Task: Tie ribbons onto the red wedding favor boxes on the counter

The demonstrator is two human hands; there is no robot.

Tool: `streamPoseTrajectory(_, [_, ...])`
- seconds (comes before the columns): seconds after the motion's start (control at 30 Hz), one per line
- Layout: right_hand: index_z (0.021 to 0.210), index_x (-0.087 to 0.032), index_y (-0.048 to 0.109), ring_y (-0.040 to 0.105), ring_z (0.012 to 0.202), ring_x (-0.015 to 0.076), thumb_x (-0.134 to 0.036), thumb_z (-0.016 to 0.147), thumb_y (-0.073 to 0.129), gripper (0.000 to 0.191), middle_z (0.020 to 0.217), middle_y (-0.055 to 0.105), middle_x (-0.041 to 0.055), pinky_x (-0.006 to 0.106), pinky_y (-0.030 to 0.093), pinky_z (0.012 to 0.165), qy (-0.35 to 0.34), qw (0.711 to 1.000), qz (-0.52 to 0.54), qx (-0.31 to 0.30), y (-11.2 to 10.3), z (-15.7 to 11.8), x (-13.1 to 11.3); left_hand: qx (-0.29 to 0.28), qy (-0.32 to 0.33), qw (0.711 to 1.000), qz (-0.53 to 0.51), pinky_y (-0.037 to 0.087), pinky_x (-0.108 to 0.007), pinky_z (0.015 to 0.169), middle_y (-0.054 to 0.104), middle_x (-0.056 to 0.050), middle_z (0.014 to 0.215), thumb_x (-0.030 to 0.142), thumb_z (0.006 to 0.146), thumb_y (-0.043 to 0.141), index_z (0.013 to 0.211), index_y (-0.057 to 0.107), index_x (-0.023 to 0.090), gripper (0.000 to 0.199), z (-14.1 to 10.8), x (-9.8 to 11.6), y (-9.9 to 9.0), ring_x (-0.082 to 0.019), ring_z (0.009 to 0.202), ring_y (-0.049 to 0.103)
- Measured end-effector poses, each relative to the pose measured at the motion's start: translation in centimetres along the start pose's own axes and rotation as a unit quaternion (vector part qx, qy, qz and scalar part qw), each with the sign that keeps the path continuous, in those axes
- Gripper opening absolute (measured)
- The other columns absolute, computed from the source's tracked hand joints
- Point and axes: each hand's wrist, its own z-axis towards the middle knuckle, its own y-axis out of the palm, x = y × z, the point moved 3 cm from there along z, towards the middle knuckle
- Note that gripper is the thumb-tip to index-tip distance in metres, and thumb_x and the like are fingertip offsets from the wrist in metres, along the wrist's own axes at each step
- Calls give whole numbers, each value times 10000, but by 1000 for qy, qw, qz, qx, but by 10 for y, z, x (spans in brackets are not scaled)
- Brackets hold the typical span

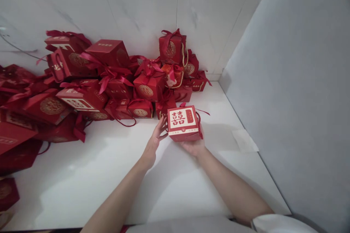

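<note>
A red and white gift box (183, 122), with a large red Chinese character on its pale face, is held up over the white table in front of me. My right hand (194, 146) supports it from below and at its right side, with most of the fingers hidden behind it. A dark red cord handle (200, 125) hangs along the box's right edge. My left hand (155, 140) is at the box's left side with its fingers apart and stretched upward. The fingertips are close to the box's edge; whether they touch it I cannot tell.
Red gift boxes with ribbons, like this box (149, 86), are piled along the marbled wall (142, 3) from the left to the centre. A grey panel (300, 80) bounds the white table (175, 185) on the right. A pale sheet (245, 140) lies near that panel.
</note>
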Motion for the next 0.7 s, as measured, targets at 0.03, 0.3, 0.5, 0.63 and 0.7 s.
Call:
streamPoseTrajectory(0.03, [1278,-255,603,566,1242,258,-646,883,466,572,1317,639,46,508,392,1097,-3,1000,-2,-5,-1,1,0,1,-6,1000,0,355,-508,1100,200,-31,1623,776,829,382,1524,236,369,819,1,-2,-1,-363,1449,254])
streamPoseTrajectory(0.3, [1035,-258,702,610,1169,294,-662,819,531,489,1109,732,48,565,463,1007,-10,997,-66,29,-27,10,-18,35,-17,999,31,347,-534,1094,313,-87,1573,719,883,331,1449,405,300,708,1,-4,-10,-355,1404,328])
streamPoseTrajectory(0.5, [1048,-260,713,662,1075,288,-663,829,526,495,1085,741,42,536,491,986,-7,997,-81,3,-32,14,-23,39,-25,998,48,370,-518,1089,374,-108,1528,687,907,327,1390,463,267,654,1,-7,-14,-335,1379,369])
streamPoseTrajectory(0.63, [1199,-259,650,636,1131,269,-665,875,458,555,1241,681,51,525,477,1001,-2,997,-73,-12,-30,17,-19,60,-46,997,32,408,-502,1068,415,-111,1496,669,904,385,1350,489,262,612,1,-12,-15,-323,1347,420])
streamPoseTrajectory(0.7, [1211,-245,640,633,1131,266,-658,882,455,559,1252,675,60,519,470,1009,1,998,-61,-3,-28,17,-19,66,-49,996,42,421,-496,1054,421,-110,1489,662,909,383,1343,494,259,603,1,-12,-15,-321,1341,426])
